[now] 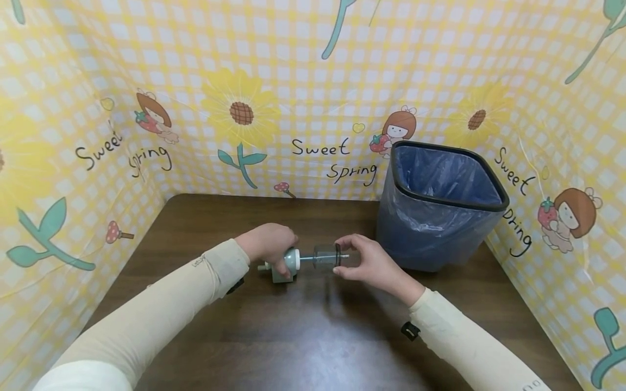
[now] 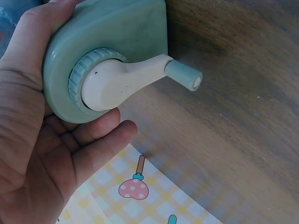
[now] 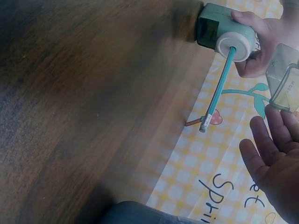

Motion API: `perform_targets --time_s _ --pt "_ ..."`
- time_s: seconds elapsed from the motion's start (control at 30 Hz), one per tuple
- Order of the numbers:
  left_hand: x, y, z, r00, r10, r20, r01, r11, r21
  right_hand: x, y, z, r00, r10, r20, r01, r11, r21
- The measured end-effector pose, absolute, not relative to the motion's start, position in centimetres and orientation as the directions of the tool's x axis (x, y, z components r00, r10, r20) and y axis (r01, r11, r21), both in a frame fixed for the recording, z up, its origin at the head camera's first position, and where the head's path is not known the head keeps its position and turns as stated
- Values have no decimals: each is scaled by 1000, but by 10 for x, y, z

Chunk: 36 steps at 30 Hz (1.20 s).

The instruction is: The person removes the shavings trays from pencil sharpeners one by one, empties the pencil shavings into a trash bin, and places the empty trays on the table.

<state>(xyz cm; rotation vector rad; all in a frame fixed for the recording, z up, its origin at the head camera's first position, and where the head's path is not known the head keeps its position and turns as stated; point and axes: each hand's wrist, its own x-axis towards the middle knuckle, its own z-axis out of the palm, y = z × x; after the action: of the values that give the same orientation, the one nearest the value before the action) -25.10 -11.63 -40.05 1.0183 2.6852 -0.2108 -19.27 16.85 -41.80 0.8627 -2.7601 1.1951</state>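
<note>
My left hand (image 1: 269, 245) grips a green hand-crank pencil sharpener (image 2: 126, 28) just above the tabletop or on it; I cannot tell which. Its white crank arm (image 2: 121, 84) with a green knob points away from the palm in the left wrist view. From the sharpener's round white front sticks a teal pencil (image 3: 218, 91), eraser end outward. A dark hollow shows in the body below that white ring. My right hand (image 1: 369, 260) holds the clear shavings drawer (image 3: 282, 79) between thumb and fingers, apart from the sharpener and beside the pencil.
A trash bin (image 1: 386, 217) lined with a bluish plastic bag stands to the right of my right hand, its black rim (image 1: 452, 201) facing up. Brown wooden tabletop (image 1: 235, 336) lies under the hands. Yellow checked cloth (image 1: 313, 108) walls in the back and both sides.
</note>
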Motion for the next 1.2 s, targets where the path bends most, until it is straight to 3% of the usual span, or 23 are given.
perform_targets --time_s 1.2 --pt "-250 -114 -401 -721 633 -282 672 737 -66 -185 165 -436 -856 -490 163 -454 563 -691"
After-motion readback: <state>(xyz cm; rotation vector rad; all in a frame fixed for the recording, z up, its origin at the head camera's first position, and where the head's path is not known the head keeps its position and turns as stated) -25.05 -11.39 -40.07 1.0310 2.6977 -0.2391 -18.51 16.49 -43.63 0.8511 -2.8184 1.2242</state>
